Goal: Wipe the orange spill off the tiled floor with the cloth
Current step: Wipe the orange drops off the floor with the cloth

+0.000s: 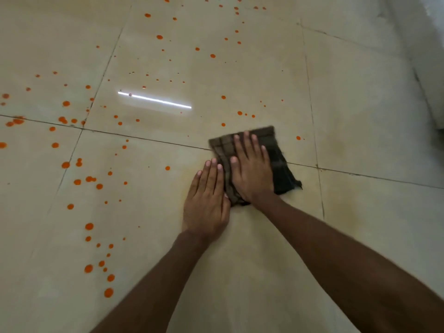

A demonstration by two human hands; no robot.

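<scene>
Two hands, one cloth. The dark checked cloth (281, 170) lies flat on the beige tiled floor (360, 116), right over a grout line, a bit right of center. The right hand (252, 170) presses down on it with fingers straight and spread, not gripping. The left hand (206, 200) is flat too, fingers straight, touching the cloth's left edge. Orange drops (108, 292), dozens, way too many to count, are scattered left and above. One bright light streak (155, 100) reflects off the tile.
</scene>
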